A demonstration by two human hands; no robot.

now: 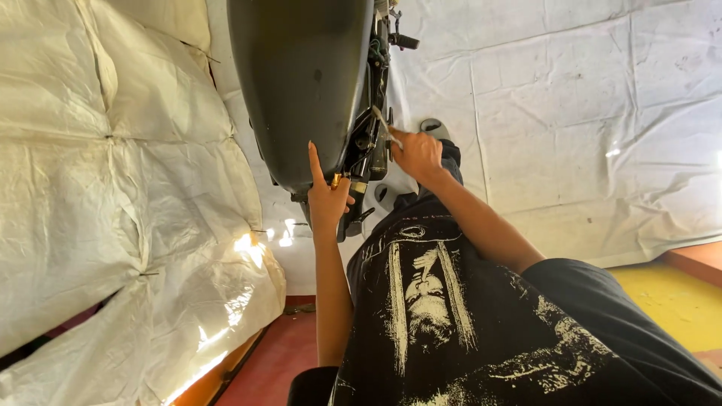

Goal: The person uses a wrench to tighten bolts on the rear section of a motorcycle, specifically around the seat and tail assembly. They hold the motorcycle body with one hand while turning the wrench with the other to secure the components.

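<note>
Pressing flat against the lower edge of the black tank [301, 75], the left hand [327, 197] shows open fingers. At two o'clock from it, the right hand [417, 154] grips a metal tool [382, 122] against the frame [372, 143]. White sheets [587, 113] lie beyond.

Setting: makeshift vehicle workshop or repair bay. Evidence: matt black motorcycle tank [301, 83] with exposed frame parts, cables and fittings [372, 143] beside it; white stitched tarpaulin sheets [113, 173] hung as walls and spread over the floor [571, 120]; painted concrete floor, red [278, 361] and yellow [677, 301], at the edges; a slim metal tool [382, 124] at the frame.
</note>
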